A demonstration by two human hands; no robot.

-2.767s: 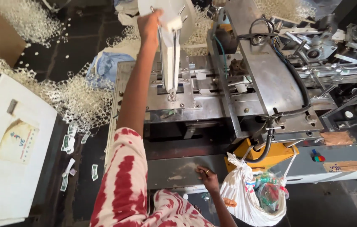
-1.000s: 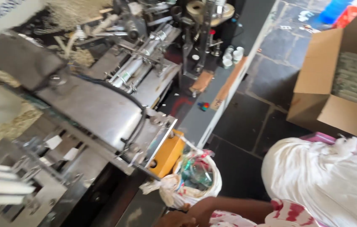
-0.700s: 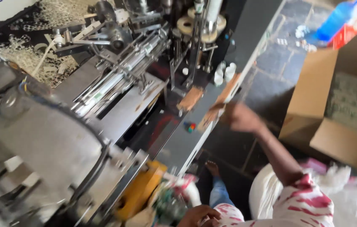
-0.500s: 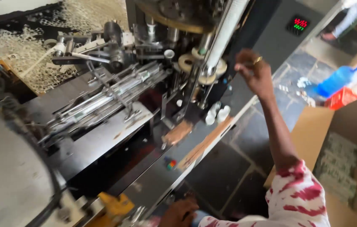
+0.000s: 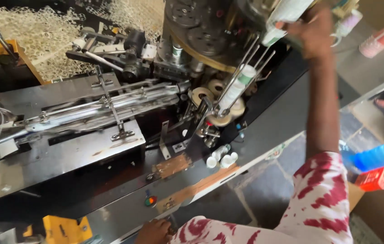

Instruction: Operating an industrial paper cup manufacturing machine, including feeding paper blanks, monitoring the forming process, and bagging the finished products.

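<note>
While your right hand (image 5: 314,31) is raised to the white paper stack (image 5: 287,11) at the top of the machine (image 5: 110,149), keep your wrist and red-and-white sleeve (image 5: 323,199) away from the slanted guide rods (image 5: 241,77) and round rollers (image 5: 210,97) just below. Your fingers look curled around the stack's edge, though blur hides how firmly. Your left hand (image 5: 153,231) rests low on the machine's front panel by the round button (image 5: 150,201), fingers bent, holding nothing I can see; I'd leave it there for steadiness.
</note>
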